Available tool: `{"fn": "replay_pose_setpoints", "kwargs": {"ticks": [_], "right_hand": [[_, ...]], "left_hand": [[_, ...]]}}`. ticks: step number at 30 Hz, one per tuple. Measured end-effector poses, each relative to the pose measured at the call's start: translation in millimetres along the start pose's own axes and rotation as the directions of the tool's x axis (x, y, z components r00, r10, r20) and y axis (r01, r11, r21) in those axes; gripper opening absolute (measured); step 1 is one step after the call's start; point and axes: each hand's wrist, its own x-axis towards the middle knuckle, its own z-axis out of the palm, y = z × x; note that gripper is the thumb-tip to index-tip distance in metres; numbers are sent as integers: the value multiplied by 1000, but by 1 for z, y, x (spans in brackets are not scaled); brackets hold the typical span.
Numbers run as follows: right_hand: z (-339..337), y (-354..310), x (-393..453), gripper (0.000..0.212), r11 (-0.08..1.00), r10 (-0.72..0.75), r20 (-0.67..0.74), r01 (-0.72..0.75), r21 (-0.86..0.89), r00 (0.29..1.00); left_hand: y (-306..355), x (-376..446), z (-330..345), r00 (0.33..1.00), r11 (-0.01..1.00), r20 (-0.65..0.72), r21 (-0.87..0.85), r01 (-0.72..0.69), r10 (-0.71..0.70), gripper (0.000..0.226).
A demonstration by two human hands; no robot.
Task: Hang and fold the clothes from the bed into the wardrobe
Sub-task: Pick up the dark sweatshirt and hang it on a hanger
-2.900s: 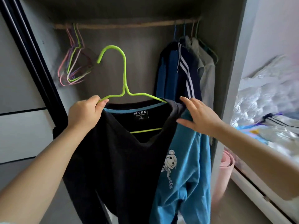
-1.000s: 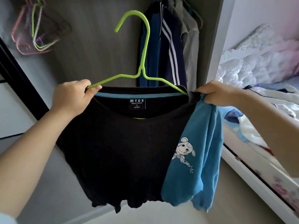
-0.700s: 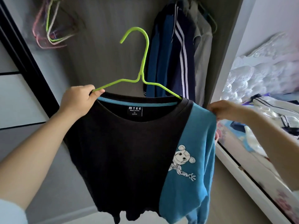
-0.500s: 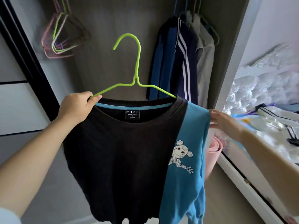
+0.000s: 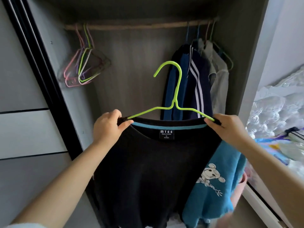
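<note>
A black sweatshirt [image 5: 148, 168] with a blue right sleeve and a white bear print hangs on a lime green hanger [image 5: 176, 99], held up in front of the open wardrobe. My left hand [image 5: 107, 127] grips the left shoulder of the sweatshirt together with the hanger's arm. My right hand [image 5: 228, 129] pinches the right shoulder over the hanger's other arm. The hanger's hook points up and left, well below the wooden rail [image 5: 139, 27].
Several empty coloured hangers [image 5: 83, 66] hang at the rail's left end. Dark blue, striped and pale garments [image 5: 195, 83] hang at the right end. A black sliding-door frame [image 5: 42, 76] stands on the left. The bed with clothes [image 5: 279, 129] lies to the right.
My right hand has come back from the blue sleeve and now pinches the right shoulder at the hanger. The view has tilted upward, showing the rail.
</note>
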Motion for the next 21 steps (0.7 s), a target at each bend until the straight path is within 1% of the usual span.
{"fn": "replay_pose_setpoints", "kwargs": {"ticks": [1, 2, 3, 4, 5, 6, 7, 9, 12, 13, 15, 16, 18, 20, 21], "right_hand": [[-5, 4, 7, 45, 1000, 0, -31, -1, -4, 1000], [-9, 10, 13, 44, 1000, 12, -55, -12, -7, 998], [-13, 15, 19, 41, 1000, 15, -75, -16, -10, 997], [-15, 19, 24, 39, 1000, 21, -85, -22, -8, 996], [-17, 21, 29, 39, 1000, 18, -89, -19, -8, 996], [-17, 23, 32, 39, 1000, 10, -84, -11, -13, 996], [-18, 25, 35, 39, 1000, 0, -82, -2, -25, 997], [-19, 30, 41, 42, 999, -5, -90, 1, -47, 996], [-20, 38, 50, 44, 997, -1, -105, -7, -73, 994], [-19, 40, 50, 44, 997, 3, -100, -10, -78, 995], [-17, 42, 58, 42, 995, 41, -77, -48, -90, 996], [-14, 43, 63, 42, 993, 64, -65, -71, -99, 996], [-10, 44, 73, 43, 987, 101, -58, -108, -120, 993], [-8, 41, 90, 45, 980, 125, -96, -138, -140, 987], [-8, 36, 101, 45, 979, 129, -122, -146, -140, 984]], "left_hand": [[-4, -3, 6, 999, 999, -33, 4, 43, -43, 45], [-5, -6, 10, 990, 991, -40, -19, 133, -134, 38], [-4, -8, 15, 959, 957, -49, -100, 272, -278, 29], [-2, -9, 18, 900, 884, -44, -211, 416, -434, 22], [1, -9, 24, 827, 795, -44, -308, 523, -561, 21], [8, -9, 29, 779, 740, -45, -354, 572, -625, 22], [14, -8, 35, 774, 731, -48, -371, 573, -631, 22], [25, -6, 49, 795, 732, -21, -405, 547, -606, 24], [25, 2, 74, 790, 708, 34, -422, 567, -612, 42], [26, 3, 78, 775, 669, 75, -457, 586, -627, 43], [25, 14, 88, 750, 579, 165, -537, 613, -641, 38], [23, 22, 94, 750, 585, 171, -525, 618, -639, 34], [12, 37, 103, 768, 640, 173, -458, 617, -617, 29], [-7, 62, 116, 800, 663, 221, -462, 589, -557, 22], [-18, 78, 124, 821, 659, 251, -497, 564, -513, 21]]}}
